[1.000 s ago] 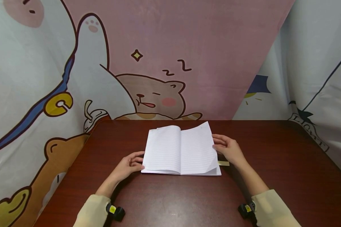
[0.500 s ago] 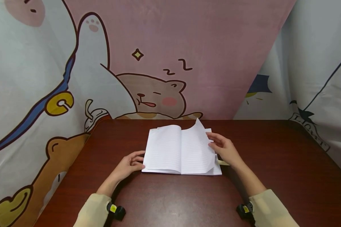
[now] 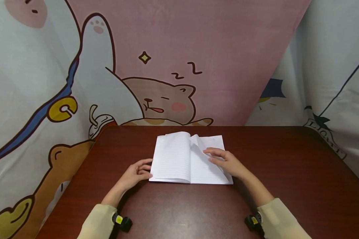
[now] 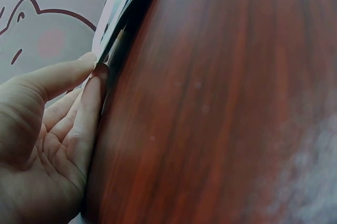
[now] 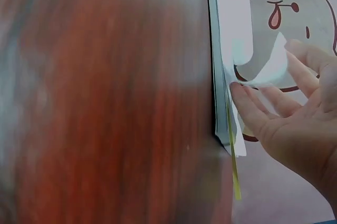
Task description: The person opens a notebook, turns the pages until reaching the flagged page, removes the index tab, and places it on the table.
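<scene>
An open notebook [image 3: 172, 159] with white lined pages lies on the table. My left hand [image 3: 135, 174] grips its left edge, thumb on top and fingers beneath; the left wrist view shows the thumb [image 4: 79, 71] and fingers on that edge. Over the right half, my right hand [image 3: 228, 162] touches a raised page [image 3: 198, 142] that bends leftward. In the right wrist view, the curled page [image 5: 271, 71] spans between the separated thumb and index fingertips [image 5: 297, 50]. Another page [image 3: 215, 141] lies flat underneath.
The notebook rests on a dark red-brown wooden table [image 3: 179, 209]. A yellow strip [image 5: 234, 171] sticks out from its right side in the right wrist view. A cartoon-printed cloth [image 3: 227, 66] hangs behind the table. Black devices [image 3: 125, 224] are strapped to both wrists.
My right hand has moved left over the notebook, bending the right-hand page up and leftward and uncovering the page below. The left hand has stayed at the left edge.
</scene>
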The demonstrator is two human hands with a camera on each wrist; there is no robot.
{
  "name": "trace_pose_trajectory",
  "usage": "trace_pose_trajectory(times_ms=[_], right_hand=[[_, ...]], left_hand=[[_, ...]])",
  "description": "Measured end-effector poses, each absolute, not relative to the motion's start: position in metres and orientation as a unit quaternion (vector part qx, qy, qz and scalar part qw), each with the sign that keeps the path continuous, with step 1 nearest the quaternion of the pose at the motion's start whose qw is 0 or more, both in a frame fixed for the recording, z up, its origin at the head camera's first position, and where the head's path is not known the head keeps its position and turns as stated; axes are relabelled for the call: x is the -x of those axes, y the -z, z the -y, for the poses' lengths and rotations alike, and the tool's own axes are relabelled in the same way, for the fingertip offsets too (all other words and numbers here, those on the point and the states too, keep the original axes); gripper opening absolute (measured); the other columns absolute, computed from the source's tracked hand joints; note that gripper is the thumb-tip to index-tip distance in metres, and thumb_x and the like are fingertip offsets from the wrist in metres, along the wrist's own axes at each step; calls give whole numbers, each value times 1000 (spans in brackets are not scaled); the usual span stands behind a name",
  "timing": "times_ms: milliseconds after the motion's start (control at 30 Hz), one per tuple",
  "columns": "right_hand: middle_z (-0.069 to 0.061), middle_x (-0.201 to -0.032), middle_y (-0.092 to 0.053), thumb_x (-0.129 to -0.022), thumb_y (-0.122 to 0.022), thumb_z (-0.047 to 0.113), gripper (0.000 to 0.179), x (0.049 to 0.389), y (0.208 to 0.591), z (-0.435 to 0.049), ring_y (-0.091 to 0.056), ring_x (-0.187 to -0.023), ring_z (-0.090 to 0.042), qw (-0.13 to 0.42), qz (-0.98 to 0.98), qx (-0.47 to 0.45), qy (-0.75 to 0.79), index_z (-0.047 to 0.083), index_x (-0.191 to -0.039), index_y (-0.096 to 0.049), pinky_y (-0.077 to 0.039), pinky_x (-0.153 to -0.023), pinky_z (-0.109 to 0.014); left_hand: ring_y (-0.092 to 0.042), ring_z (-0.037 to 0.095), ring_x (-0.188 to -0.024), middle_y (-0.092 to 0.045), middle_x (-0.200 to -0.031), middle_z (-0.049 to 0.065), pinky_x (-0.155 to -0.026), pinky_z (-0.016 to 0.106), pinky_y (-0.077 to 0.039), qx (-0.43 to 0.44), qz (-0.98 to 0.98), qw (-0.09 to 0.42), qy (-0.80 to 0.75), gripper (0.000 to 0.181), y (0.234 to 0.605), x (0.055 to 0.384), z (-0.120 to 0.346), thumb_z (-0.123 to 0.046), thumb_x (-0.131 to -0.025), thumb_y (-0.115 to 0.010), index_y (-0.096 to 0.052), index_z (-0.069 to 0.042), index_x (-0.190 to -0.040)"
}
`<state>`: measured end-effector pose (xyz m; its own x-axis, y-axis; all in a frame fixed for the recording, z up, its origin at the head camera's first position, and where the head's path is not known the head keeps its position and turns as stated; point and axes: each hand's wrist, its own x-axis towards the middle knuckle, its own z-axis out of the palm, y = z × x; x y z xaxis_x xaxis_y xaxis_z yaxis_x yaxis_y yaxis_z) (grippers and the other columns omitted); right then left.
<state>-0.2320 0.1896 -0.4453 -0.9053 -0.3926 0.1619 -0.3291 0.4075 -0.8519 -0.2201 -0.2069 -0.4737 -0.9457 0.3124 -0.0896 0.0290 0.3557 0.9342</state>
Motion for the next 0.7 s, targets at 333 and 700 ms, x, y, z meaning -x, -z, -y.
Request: trace_pose_trajectory(times_ms=[333,700], right_hand=[[-28,-147,-48,-96,-65,12,34,230,445,-175,-53,-129,-48,41,-832,237,499,0,-128,-65,-41,-106,-63],[-27,-147,-49,-93,-68,8,34,232,448,-159,-51,-131,-45,54,-823,252,506,-1,-126,-66,-42,-108,-58]], left_hand=[[-64,9,-96,-65,-120,24,-78,19,-52,-125,-808,119,-564,63,474,219,208,-9,-87,-76,-48,0,-144],[-64,8,-95,-65,-121,23,-77,19,-52,-118,-808,124,-563,63,474,220,208,-10,-87,-76,-49,-3,-144]])
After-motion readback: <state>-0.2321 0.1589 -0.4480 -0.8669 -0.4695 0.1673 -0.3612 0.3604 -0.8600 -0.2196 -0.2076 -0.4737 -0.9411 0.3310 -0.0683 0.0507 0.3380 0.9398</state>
